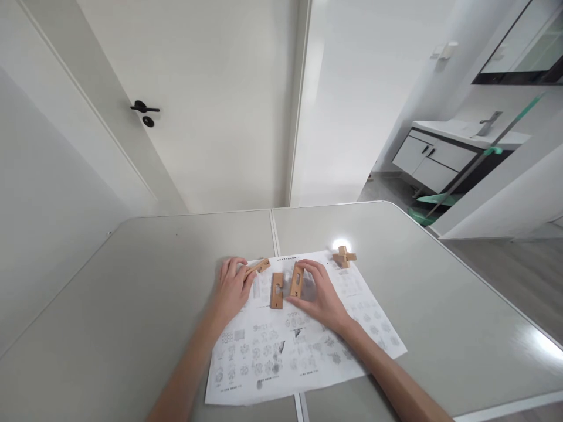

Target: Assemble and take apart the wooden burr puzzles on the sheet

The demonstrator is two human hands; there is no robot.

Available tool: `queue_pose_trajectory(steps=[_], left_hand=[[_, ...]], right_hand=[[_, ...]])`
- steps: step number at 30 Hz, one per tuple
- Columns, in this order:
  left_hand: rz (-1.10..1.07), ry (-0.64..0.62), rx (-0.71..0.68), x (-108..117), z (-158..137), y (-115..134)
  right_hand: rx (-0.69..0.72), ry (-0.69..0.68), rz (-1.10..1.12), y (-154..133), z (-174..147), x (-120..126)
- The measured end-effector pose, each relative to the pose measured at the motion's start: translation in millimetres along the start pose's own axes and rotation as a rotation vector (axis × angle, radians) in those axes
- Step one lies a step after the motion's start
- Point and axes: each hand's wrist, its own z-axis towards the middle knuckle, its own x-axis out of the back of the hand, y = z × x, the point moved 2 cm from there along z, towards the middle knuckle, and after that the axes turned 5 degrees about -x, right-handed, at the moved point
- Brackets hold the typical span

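Observation:
My right hand [322, 298] grips a slotted wooden puzzle piece [297, 280] between thumb and fingers, over a printed paper sheet [308, 375]. Just left of it a notched wooden puzzle piece [276, 291] lies flat on the sheet, touched by neither hand. My left hand [234, 286] is closed on one end of another wooden puzzle piece [263, 265], which slants up to the right near the sheet's top left edge. The fingers partly cover that piece. At the sheet's top right corner sits a small cluster of crossed wooden pieces [343, 257].
The sheet lies on a grey table [132, 328] with a seam down its middle and a pale rim. Behind the table stands a white door [220, 105] with a black handle [145, 108]. At the right are a sink cabinet [433, 158] and a green-and-grey pole [488, 151].

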Motion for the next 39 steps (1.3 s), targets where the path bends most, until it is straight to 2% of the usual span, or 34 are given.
queue_pose_trajectory(steps=[2, 4, 6, 8, 12, 16, 23, 30, 39], left_hand=[[-0.155, -0.034, 0.079, -1, 0, 9], [-0.422, -0.164, 0.203, -6, -1, 21], [-0.698, -0.24, 0.306, -11, -3, 33], [-0.872, -0.307, 0.365, -16, -5, 43], [-1.045, -0.418, 0.434, -23, -9, 48], [-1.16, -0.492, 0.49, -23, -11, 43], [-1.208, -0.546, 0.498, -19, -10, 41], [-1.158, -0.632, 0.387, -19, -11, 43], [-1.032, -0.625, 0.362, -20, -14, 58]], right_hand=[[0.024, 0.03, 0.038, -3, 1, 2], [0.033, 0.062, 0.088, -7, 1, 4], [0.027, 0.088, 0.144, -10, 1, 6], [0.019, 0.103, 0.203, -14, 1, 8], [0.002, 0.098, 0.325, -18, 0, 10], [-0.01, 0.015, 0.402, -21, 0, 8], [-0.016, -0.065, 0.488, -24, -2, 4], [-0.053, -0.183, 0.514, -19, -6, -6], [-0.052, -0.196, 0.487, -21, -9, -12]])
